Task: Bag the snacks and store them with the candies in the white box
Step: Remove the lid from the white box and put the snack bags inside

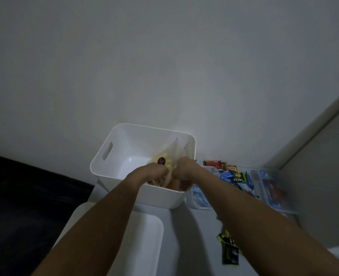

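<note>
The white box (115, 150) with a slot handle stands on the white tabletop against the wall. Inside it, at the right, a clear plastic bag (174, 154) holds yellowish snacks and one dark piece (161, 160). Both my hands reach into the box over its near rim. My left hand (156, 173) and my right hand (182, 170) are closed on the lower part of the bag, side by side. Something reddish shows under my right hand inside the box. My fingertips are hidden by the bag and the rim.
Clear trays (264, 188) to the right of the box hold blue snack packets (236, 179) and red wrapped bars (212, 163). A green-black packet (230, 250) lies on the table near my right forearm. A white lid or tray (144, 236) sits in front. Dark floor lies to the left.
</note>
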A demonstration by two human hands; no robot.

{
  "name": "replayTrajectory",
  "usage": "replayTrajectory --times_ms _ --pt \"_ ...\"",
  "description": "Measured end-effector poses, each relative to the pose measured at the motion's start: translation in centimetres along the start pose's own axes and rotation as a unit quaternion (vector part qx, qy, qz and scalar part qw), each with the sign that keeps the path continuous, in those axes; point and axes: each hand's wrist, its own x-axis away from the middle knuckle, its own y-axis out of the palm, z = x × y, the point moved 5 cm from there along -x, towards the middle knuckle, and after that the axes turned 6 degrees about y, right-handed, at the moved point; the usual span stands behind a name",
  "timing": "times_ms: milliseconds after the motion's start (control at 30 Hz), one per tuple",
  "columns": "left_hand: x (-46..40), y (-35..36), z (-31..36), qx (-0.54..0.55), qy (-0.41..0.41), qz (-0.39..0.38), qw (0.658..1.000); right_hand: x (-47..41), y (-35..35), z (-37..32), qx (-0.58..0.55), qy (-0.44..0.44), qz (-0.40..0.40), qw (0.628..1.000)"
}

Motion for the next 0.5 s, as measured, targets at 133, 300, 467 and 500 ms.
replayTrajectory --times_ms 133,300,467,500 --pt "-1.6 -1.3 -1.2 0.054 -0.048 0.049 0.996 -0.9 -1.4 -0.3 0.066 -0.032 0.092 0.993" --pt "-3.8 -2.6 -1.8 0.16 -0.085 0.099 0.978 -1.3 -3.9 0.6 0.057 -0.046 0.254 0.965" --pt "-5.9 -1.7 -2.5 0.235 -0.096 0.045 0.966 -3.0 -3.7 2.9 -0.014 0.002 0.187 0.982" --pt "-6.2 -1.5 -2.5 0.238 -0.1 0.03 0.966 -3.4 -3.3 3.3 -0.041 0.003 0.16 0.986"
